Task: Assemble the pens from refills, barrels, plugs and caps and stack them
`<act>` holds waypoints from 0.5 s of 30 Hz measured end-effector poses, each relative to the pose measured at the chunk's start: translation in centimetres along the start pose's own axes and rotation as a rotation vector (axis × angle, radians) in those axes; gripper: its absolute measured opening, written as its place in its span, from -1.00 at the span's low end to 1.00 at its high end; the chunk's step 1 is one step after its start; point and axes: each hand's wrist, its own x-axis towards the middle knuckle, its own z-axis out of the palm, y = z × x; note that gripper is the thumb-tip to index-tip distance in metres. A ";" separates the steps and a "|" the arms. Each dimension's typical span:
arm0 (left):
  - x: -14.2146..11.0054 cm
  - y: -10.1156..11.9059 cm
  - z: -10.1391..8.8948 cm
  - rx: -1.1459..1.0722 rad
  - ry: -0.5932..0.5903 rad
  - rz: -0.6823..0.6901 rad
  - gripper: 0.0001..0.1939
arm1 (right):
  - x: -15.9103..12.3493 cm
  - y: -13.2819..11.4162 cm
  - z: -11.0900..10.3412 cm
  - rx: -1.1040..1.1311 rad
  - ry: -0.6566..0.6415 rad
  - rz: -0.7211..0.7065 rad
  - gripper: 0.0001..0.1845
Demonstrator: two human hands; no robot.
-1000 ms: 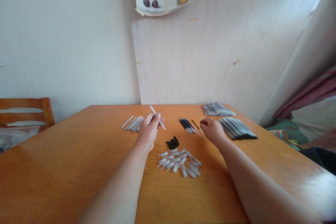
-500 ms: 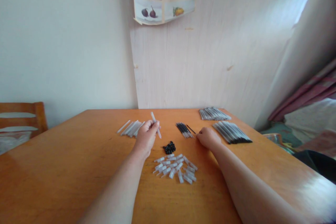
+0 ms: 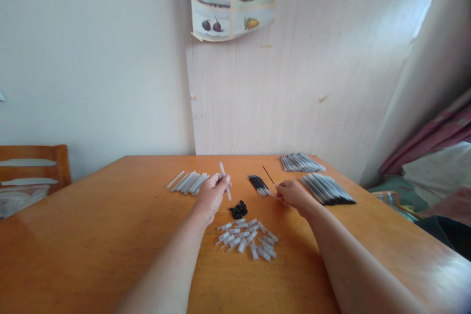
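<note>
My left hand point(image 3: 210, 198) is closed round a translucent white pen barrel point(image 3: 222, 169), which sticks out above and below the fingers, tilted. In my right hand point(image 3: 292, 193), a thin black pen refill point(image 3: 268, 174) is pinched near its lower end and points up and away to the left. A row of black refills point(image 3: 258, 184) lies just left of that hand. Behind my left hand are several loose barrels point(image 3: 187, 183). Between my forearms sit a heap of small black plugs point(image 3: 239, 210) and a scatter of translucent white caps or tips point(image 3: 243, 245).
At the right, two stacks of pens lie on the wooden table point(image 3: 110, 235): a nearer stack point(image 3: 326, 187) with black ends and a farther stack point(image 3: 300, 162). A chair point(image 3: 61, 167) stands at the left. Fruit pictures point(image 3: 231, 2) hang on the wall behind.
My right hand has raised the refill off the table beside the row, and more of it shows. The left hand still holds the barrel. The whole view has shifted slightly.
</note>
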 end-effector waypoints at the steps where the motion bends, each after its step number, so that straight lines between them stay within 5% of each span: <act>1: 0.1 -0.1 0.0 0.014 -0.007 0.009 -0.64 | -0.3 -0.3 0.1 0.039 -0.020 0.000 -0.71; 6: 0.6 -0.7 -0.3 0.138 -0.003 0.151 -0.69 | -1.8 -2.5 0.2 0.438 -0.109 -0.044 -0.73; 15: 0.7 -0.9 -1.2 0.722 0.061 0.399 -0.81 | -4.2 -5.5 -1.6 1.052 -0.268 -0.145 -0.72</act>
